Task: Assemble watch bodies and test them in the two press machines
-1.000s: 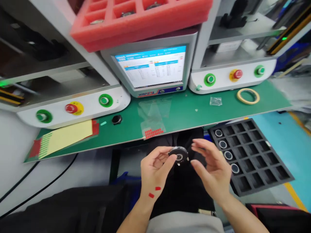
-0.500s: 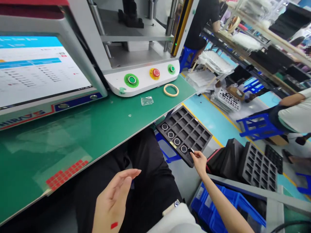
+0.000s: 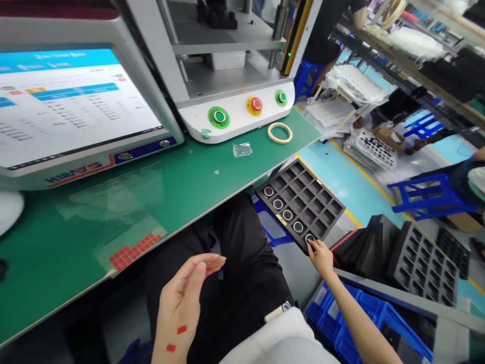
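Note:
My right hand [image 3: 321, 254] reaches out to the near corner of a black foam tray [image 3: 320, 199], its fingertips resting on a round black part with a silver ring [image 3: 310, 237] that sits in the nearest cell. Several similar parts fill the cells along the tray's left edge. My left hand [image 3: 184, 297] hovers over my lap, empty, fingers loosely curved and apart, with two small red stickers [image 3: 176, 337] on its back. A sheet of red stickers [image 3: 132, 251] lies on the green bench near its front edge.
A monitor [image 3: 71, 108] stands at the left of the green bench [image 3: 197, 182]. Behind it a press has green and red buttons [image 3: 254, 105]. A tape roll [image 3: 280, 132] and small bag [image 3: 242, 149] lie nearby. Blue bins [image 3: 352, 323] and more black trays [image 3: 417, 258] sit on the floor.
A second ago both hands held the round part at my lap. My right hand carried it out to the tray and has set it in the nearest cell; my left hand stays empty.

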Demonstrator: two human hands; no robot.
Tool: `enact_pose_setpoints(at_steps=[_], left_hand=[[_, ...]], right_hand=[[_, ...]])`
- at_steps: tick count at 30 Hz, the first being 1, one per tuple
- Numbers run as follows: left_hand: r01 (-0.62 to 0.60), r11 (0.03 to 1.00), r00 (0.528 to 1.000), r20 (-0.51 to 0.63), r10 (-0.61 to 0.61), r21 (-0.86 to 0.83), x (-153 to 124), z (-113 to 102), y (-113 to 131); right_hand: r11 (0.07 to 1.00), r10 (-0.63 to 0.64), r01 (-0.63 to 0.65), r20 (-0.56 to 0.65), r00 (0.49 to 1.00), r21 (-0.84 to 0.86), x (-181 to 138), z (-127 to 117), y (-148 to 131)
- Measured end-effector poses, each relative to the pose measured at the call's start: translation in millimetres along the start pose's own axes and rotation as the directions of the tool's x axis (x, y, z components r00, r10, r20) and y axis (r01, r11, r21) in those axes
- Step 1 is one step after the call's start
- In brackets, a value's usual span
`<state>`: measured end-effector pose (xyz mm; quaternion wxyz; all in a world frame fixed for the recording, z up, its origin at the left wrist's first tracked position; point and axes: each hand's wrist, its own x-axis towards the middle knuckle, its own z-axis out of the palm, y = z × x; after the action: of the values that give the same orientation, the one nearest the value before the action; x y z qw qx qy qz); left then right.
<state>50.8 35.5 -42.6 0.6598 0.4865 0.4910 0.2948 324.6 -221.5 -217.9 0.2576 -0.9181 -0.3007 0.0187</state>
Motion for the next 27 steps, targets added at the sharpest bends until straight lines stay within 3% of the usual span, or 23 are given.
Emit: enact_pose_setpoints(at_steps=[3, 5, 7, 9, 11, 13, 15, 17, 22, 27], left_hand=[[0.006, 0.996, 1.000, -0.026, -0.009, -0.093, -2.8, 7.3, 10.7], [-0.013, 0.998, 0.998, -0.065, 0.009, -0.061, -3.4, 7.1, 16.3], [-0.097, 0.995, 0.986, -0.134, 0.096, -0.003, -3.6, 2.3, 20.1], [-0.233, 0.971, 0.950, -0.198, 0.239, 0.057, -5.7, -5.0, 22.5], [-0.361, 0.918, 0.891, -0.228, 0.391, 0.163, -10.5, -12.6, 23.3], [-0.424, 0.858, 0.837, -0.237, 0.493, 0.290, -16.9, -19.3, 22.1], [-0.441, 0.814, 0.800, -0.244, 0.548, 0.379, -23.2, -24.9, 19.2], [-0.445, 0.791, 0.780, -0.253, 0.573, 0.419, -28.2, -29.3, 16.0], [-0.488, 0.708, 0.740, -0.189, 0.646, 0.511, -31.5, -35.1, 13.7], [-0.542, 0.626, 0.703, -0.105, 0.704, 0.561, -28.2, -31.2, 20.4]], right_hand=[[0.986, -0.108, 0.117, -0.086, 0.990, 0.115, 15.2, -4.1, -44.2], [0.946, -0.187, 0.211, -0.118, 0.975, 0.246, 24.2, -4.7, -94.1], [0.861, -0.304, 0.308, -0.077, 0.950, 0.404, 25.5, -8.8, -154.7], [0.740, -0.458, 0.382, -0.002, 0.889, 0.554, 17.3, -19.1, -215.8], [0.598, -0.600, 0.398, 0.060, 0.798, 0.696, 2.7, -32.8, -267.5], [0.445, -0.694, 0.267, 0.141, 0.706, 0.855, -12.8, -44.4, -304.2], [0.360, -0.730, 0.128, 0.193, 0.655, 0.924, -25.5, -50.6, -325.5], [0.339, -0.726, 0.077, 0.208, 0.656, 0.938, -33.5, -52.2, -335.0], [0.356, -0.695, 0.147, 0.157, 0.701, 0.923, -35.2, -54.3, -337.0], [0.385, -0.716, 0.204, 0.152, 0.681, 0.900, -26.0, -61.7, -339.6]])
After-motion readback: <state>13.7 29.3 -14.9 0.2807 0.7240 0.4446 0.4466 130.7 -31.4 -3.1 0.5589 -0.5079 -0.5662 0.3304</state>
